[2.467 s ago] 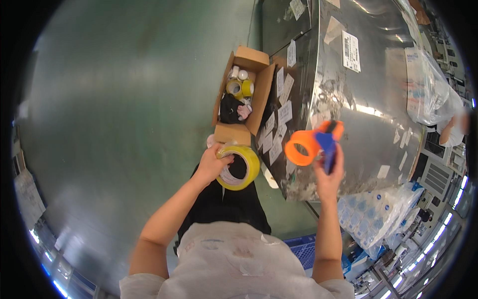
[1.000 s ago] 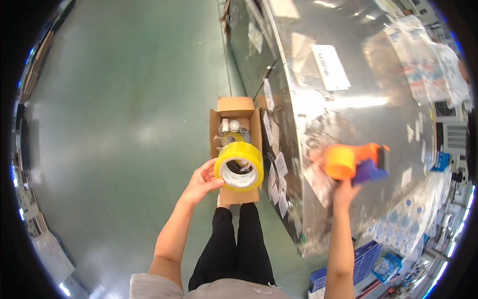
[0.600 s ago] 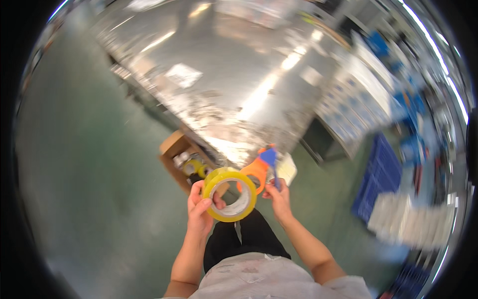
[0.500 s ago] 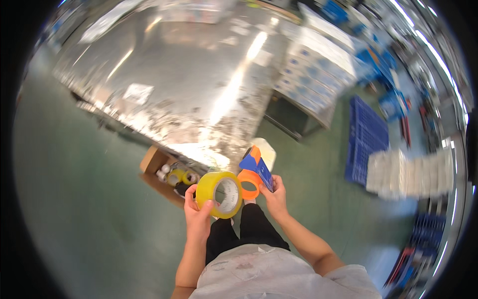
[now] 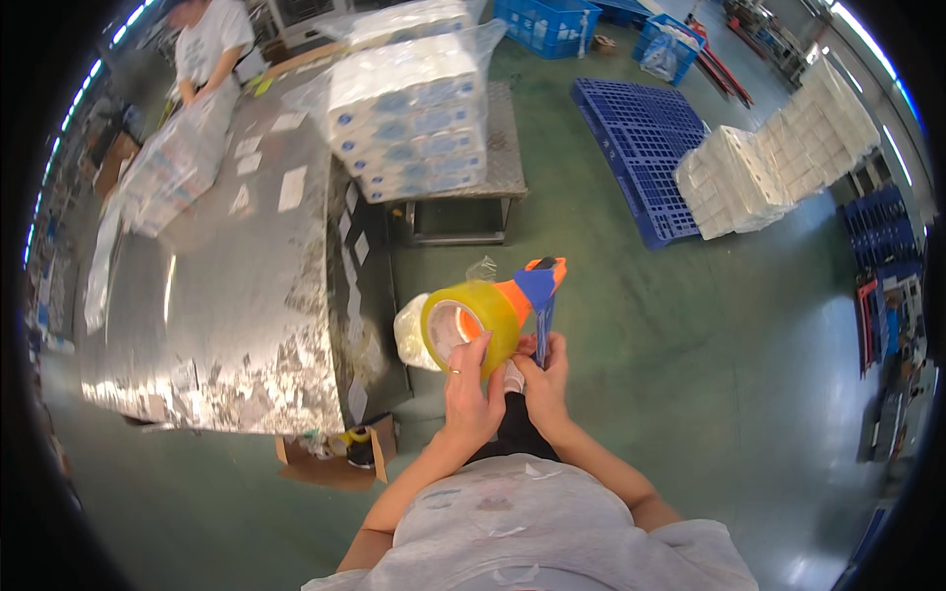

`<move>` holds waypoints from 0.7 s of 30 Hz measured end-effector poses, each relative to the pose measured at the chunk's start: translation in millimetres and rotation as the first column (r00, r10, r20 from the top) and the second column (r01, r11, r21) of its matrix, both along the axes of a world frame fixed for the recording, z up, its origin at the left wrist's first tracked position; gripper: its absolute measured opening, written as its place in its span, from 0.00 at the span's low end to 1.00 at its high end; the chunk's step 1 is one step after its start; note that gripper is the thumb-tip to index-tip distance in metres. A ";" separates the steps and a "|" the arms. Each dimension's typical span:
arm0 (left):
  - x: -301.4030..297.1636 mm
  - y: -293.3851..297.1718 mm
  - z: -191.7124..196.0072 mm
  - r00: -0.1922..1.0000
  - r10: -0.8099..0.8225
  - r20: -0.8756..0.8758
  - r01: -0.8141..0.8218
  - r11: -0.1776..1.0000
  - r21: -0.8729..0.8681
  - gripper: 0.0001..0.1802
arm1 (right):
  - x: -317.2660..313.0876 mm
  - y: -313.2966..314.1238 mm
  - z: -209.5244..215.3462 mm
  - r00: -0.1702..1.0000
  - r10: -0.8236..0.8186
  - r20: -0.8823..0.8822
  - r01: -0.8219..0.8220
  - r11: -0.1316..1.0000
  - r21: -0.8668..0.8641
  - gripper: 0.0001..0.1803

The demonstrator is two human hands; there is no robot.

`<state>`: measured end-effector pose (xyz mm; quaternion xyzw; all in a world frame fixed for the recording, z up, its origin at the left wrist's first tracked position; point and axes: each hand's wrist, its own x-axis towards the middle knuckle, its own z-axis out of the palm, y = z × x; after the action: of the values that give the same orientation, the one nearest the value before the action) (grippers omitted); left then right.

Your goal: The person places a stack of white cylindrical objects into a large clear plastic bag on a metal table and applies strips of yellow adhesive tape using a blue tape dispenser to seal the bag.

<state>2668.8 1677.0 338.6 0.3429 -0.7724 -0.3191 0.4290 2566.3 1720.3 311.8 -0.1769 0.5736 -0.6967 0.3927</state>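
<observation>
My left hand (image 5: 468,396) grips a wide roll of yellowish packing tape (image 5: 502,317), with fingers inside its white core and thumb near the rim. In my right hand (image 5: 548,389) is an orange and blue tape dispenser (image 5: 535,287), held by its blue handle. The roll overlaps the dispenser's orange hub, part of which shows orange through the core. Whether the roll sits on the hub or only in front of it, I cannot tell. Both things are in front of my body, above the floor.
A worn metal table (image 5: 246,325) stands at left, with an open cardboard box (image 5: 330,471) of tape rolls by its near edge. Wrapped white packs (image 5: 409,128) sit on a low stand. A blue pallet (image 5: 631,138) lies at right beside stacked packs (image 5: 739,177). A person (image 5: 212,44) works at far left.
The tape roll has come against the dispenser, now overlapping its hub, and the left hand has moved right. My view has turned to the right; the table now lies at left.
</observation>
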 end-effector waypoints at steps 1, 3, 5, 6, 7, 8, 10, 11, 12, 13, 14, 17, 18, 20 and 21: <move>-16.7 -7.7 -0.2 0.999 0.008 0.038 -0.006 0.999 -0.052 0.30 | -14.3 -1.8 6.0 1.000 0.017 0.000 -0.017 1.000 0.001 0.21; -47.5 -23.5 6.9 0.998 -0.026 0.054 0.029 0.998 -0.054 0.29 | -40.9 -12.9 9.8 0.999 0.026 0.041 -0.026 1.000 -0.001 0.19; -80.0 -37.0 13.0 0.994 -0.077 0.080 0.085 0.991 -0.102 0.27 | -75.2 -22.5 6.1 0.995 0.076 0.062 -0.078 0.996 0.033 0.19; -94.2 -43.3 15.7 0.989 -0.107 0.105 0.122 0.981 -0.150 0.26 | -89.0 -28.4 5.5 0.989 0.078 0.123 -0.081 0.997 0.018 0.18; -105.2 -48.4 16.8 0.981 -0.134 0.136 0.159 0.969 -0.190 0.25 | -99.1 -32.8 3.6 0.978 0.082 0.190 -0.086 0.996 0.009 0.18; -115.3 -54.9 17.7 0.982 -0.137 0.130 0.161 0.967 -0.196 0.23 | -108.0 -37.6 2.4 0.962 0.089 0.256 -0.091 0.996 -0.002 0.18; -131.5 -69.8 18.7 0.984 -0.133 0.115 0.155 0.966 -0.208 0.20 | -128.4 -50.5 3.5 0.951 0.118 0.286 -0.114 0.993 -0.031 0.20; -135.3 -76.2 18.0 0.977 -0.168 0.134 0.193 0.960 -0.202 0.20 | -137.6 -56.7 4.2 0.944 0.138 0.301 -0.130 0.990 -0.046 0.22; -136.3 -81.7 16.5 0.968 -0.200 0.153 0.228 0.954 -0.195 0.19 | -144.0 -60.8 6.5 0.931 0.134 0.340 -0.126 0.991 -0.047 0.23; -137.8 -90.2 16.5 0.959 -0.226 0.169 0.257 0.945 -0.199 0.18 | -151.3 -68.4 11.8 0.918 0.140 0.372 -0.128 0.990 -0.058 0.24; -137.6 -94.6 18.2 0.956 -0.246 0.156 0.270 0.951 -0.152 0.15 | -159.4 -77.7 15.4 0.904 0.151 0.399 -0.133 0.988 -0.074 0.26; -125.6 -115.5 22.7 0.971 -0.231 0.068 0.238 0.964 -0.117 0.14 | -182.0 -95.0 -3.2 0.822 0.271 0.501 -0.196 0.960 -0.198 0.30; -116.3 -123.2 17.9 0.981 -0.182 0.062 0.187 0.978 -0.096 0.13 | -189.9 -101.3 -6.9 0.786 0.317 0.530 -0.241 0.948 -0.209 0.31; -93.4 -140.6 1.6 0.995 -0.087 0.041 0.089 0.995 -0.055 0.13 | -199.2 -113.4 -23.6 0.708 0.339 0.619 -0.272 0.940 -0.204 0.33; -79.7 -148.2 -9.9 0.998 0.023 0.064 -0.024 1.000 0.017 0.12 | -202.8 -120.3 -28.2 0.668 0.350 0.657 -0.292 0.935 -0.201 0.34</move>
<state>2589.2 1528.7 328.7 0.3659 -0.7788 -0.3096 0.4047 2363.5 1600.0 283.6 -0.0217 0.3203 -0.6543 0.6847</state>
